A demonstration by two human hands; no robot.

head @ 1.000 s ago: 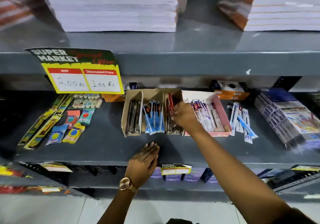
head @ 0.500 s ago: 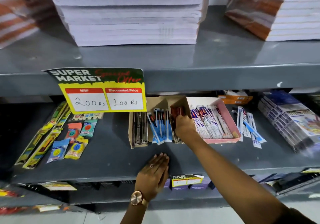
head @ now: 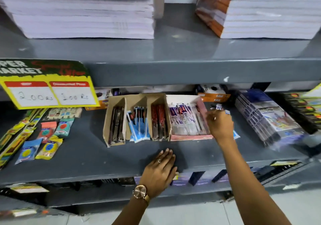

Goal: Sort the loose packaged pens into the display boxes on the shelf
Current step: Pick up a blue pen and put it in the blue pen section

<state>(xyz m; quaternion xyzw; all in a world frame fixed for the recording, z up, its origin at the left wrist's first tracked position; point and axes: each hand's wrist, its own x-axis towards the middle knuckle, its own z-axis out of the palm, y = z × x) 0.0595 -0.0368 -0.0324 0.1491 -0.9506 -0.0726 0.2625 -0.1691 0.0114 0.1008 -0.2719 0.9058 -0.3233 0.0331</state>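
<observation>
Grey metal shelf (head: 86,155) carries the left hand (head: 160,170), laid flat at its front edge with fingers together, empty. Beyond it stands the cardboard display box (head: 137,117) of three pen slots. Further right, the right hand (head: 219,125) reaches over the loose packaged pens (head: 219,106) beside the pink box (head: 188,118); whether its curled fingers grip any cannot be told.

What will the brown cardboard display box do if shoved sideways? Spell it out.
The brown cardboard display box probably slides as one piece on the smooth shelf. It looks light and thin-walled, so it may buckle. Its upright pens could shift.
</observation>
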